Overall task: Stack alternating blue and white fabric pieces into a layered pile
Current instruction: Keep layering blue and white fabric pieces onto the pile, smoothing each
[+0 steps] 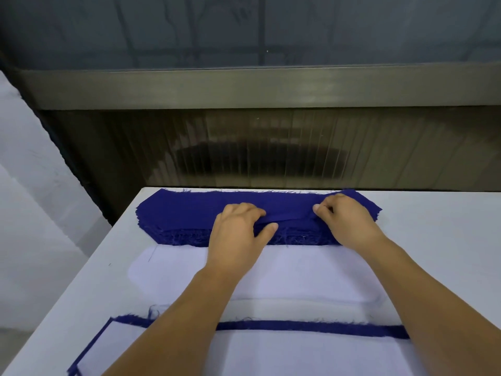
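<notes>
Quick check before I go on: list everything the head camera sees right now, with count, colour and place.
Stack of blue fabric pieces: one, dark blue, far table edge.
Pile of white fabric pieces: one, white, mid-table.
Layered blue-and-white pile: one, white piece on top, blue edge showing, nearest.
White table: one, under everything.
Left hand: pinches the top blue piece.
Right hand: pinches the same piece.

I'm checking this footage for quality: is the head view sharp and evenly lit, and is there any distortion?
Head view: soft, even light with faint shadows. The hands and blue stack look fairly sharp. The table edges splay from wide-angle distortion. The white pieces barely contrast with the table, and the dark panel behind shows dim reflections.
</notes>
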Demonstrator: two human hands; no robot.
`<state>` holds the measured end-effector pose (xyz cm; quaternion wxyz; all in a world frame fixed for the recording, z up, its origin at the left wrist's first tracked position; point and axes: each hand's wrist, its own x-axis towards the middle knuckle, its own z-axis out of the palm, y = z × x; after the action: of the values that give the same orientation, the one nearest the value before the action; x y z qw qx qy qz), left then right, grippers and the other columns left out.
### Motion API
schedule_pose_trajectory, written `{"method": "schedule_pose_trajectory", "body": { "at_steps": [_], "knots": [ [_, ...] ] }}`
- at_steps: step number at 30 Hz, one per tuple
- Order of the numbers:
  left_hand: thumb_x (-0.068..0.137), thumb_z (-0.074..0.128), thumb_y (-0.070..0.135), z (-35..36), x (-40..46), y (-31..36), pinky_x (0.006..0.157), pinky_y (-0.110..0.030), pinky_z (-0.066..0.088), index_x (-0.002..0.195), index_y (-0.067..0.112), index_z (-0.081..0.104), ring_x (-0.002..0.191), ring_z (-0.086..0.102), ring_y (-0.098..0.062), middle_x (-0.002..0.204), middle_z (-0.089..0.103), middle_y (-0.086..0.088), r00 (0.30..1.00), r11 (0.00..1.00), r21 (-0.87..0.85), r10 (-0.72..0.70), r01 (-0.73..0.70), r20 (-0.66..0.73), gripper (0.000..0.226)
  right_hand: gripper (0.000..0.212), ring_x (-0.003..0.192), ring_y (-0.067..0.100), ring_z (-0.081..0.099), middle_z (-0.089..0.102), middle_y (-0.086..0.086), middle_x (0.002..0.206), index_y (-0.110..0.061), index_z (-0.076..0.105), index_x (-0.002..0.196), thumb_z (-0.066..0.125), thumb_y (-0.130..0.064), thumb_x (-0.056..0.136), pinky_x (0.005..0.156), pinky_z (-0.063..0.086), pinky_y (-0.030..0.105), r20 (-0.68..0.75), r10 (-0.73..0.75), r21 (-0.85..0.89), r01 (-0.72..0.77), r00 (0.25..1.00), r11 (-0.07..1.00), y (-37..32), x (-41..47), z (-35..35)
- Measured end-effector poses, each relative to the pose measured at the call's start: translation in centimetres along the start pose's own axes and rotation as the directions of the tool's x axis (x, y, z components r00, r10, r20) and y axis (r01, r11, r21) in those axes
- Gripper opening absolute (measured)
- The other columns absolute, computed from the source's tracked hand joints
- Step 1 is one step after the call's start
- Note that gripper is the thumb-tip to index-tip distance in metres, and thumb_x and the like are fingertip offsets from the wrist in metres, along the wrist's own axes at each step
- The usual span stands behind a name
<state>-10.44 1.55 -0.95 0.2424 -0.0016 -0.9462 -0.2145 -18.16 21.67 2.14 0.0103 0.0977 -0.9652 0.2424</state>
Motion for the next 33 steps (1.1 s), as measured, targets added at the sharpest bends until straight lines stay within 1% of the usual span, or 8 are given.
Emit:
{"method": "schedule_pose_trajectory", "body": {
  "at_steps": [6,9,12,16,19,22,27,33],
  "knots": [
    [0.094,0.055,0.03,-0.3,0.2,0.0,0.086,-0.022,0.032,0.11,0.023,0.068,0.097,0.05,-0.012,0.105,0.065,0.009,0.995,0.996,0.069,-0.05,0.056,-0.083,0.021,0.03,0.086,0.024,0.058,0.061,0.006,0.087,-0.012,0.058,0.086,0.039,-0.03,0.101,0.076,0.046,0.036,-0.168,-0.113,-0.211,0.076,0.979,0.975,0.0,-0.7,0.9],
    [0.097,0.05,0.026,-0.6,0.5,0.1,0.081,-0.024,0.033,0.104,0.023,0.067,0.087,0.049,-0.012,0.096,0.065,0.007,0.992,0.991,0.114,-0.054,0.067,-0.113,0.019,0.036,0.082,0.023,0.054,0.06,0.004,0.085,-0.016,0.053,0.076,0.036,-0.035,0.101,0.076,0.041,0.036,-0.254,-0.145,-0.179,0.101,0.956,0.979,0.2,-1.0,1.0],
    [0.099,0.044,0.027,-0.9,0.6,0.3,0.075,-0.026,0.031,0.1,0.021,0.063,0.078,0.042,-0.011,0.087,0.062,0.006,0.986,0.986,0.15,-0.05,0.074,-0.157,0.02,0.038,0.079,0.015,0.051,0.056,-0.007,0.081,-0.023,0.057,0.078,0.036,-0.05,0.095,0.08,0.036,0.032,-0.323,-0.226,-0.097,0.206,0.919,0.974,0.0,-1.6,1.0],
    [0.096,0.051,0.036,-0.8,0.4,0.6,0.077,-0.027,0.033,0.101,0.022,0.061,0.08,0.044,-0.013,0.087,0.061,0.007,0.99,0.987,0.154,-0.018,0.04,-0.139,0.018,0.038,0.085,0.006,0.047,0.052,-0.02,0.09,-0.032,0.055,0.1,0.047,-0.065,0.084,0.083,0.032,0.025,-0.201,-0.382,-0.085,0.372,0.902,0.924,-1.2,-2.9,1.8],
    [0.088,0.061,0.042,-0.8,0.1,0.6,0.085,-0.028,0.036,0.102,0.023,0.061,0.085,0.048,-0.013,0.09,0.061,0.009,0.995,0.992,0.125,0.007,0.006,-0.1,0.023,0.023,0.088,0.003,0.048,0.055,-0.018,0.096,-0.031,0.056,0.105,0.06,-0.044,0.087,0.084,0.04,0.025,-0.163,-0.386,-0.047,0.384,0.908,0.922,-1.2,-2.8,2.2],
    [0.087,0.064,0.036,-1.1,-0.1,0.7,0.085,-0.027,0.035,0.102,0.025,0.062,0.085,0.049,-0.012,0.09,0.06,0.01,0.995,0.99,0.142,0.026,-0.012,-0.101,0.019,0.01,0.089,0.006,0.05,0.06,-0.011,0.099,-0.027,0.061,0.102,0.056,-0.025,0.093,0.086,0.042,0.025,-0.179,-0.386,-0.067,0.381,0.905,0.922,-1.0,-2.6,1.7],
    [0.086,0.062,0.02,-2.8,-0.7,0.0,0.08,-0.026,0.037,0.108,0.023,0.065,0.083,0.051,-0.012,0.095,0.061,0.006,0.997,0.968,0.249,0.052,-0.036,-0.061,0.023,0.014,0.092,0.009,0.051,0.062,-0.009,0.104,-0.025,0.063,0.106,0.053,-0.022,0.095,0.083,0.041,0.021,-0.148,-0.398,-0.182,0.37,0.905,0.911,-0.4,-3.9,0.1],
    [0.089,0.062,0.02,-7.8,-3.3,-2.3,0.077,-0.028,0.044,0.112,0.023,0.068,0.085,0.057,-0.015,0.1,0.064,0.004,0.998,0.939,0.336,0.059,-0.067,0.034,0.025,0.015,0.092,0.009,0.056,0.063,-0.01,0.101,-0.025,0.065,0.107,0.058,-0.024,0.093,0.078,0.044,0.019,-0.078,-0.446,-0.307,0.404,0.892,0.862,1.4,-9.4,-2.7]
  ]
}}
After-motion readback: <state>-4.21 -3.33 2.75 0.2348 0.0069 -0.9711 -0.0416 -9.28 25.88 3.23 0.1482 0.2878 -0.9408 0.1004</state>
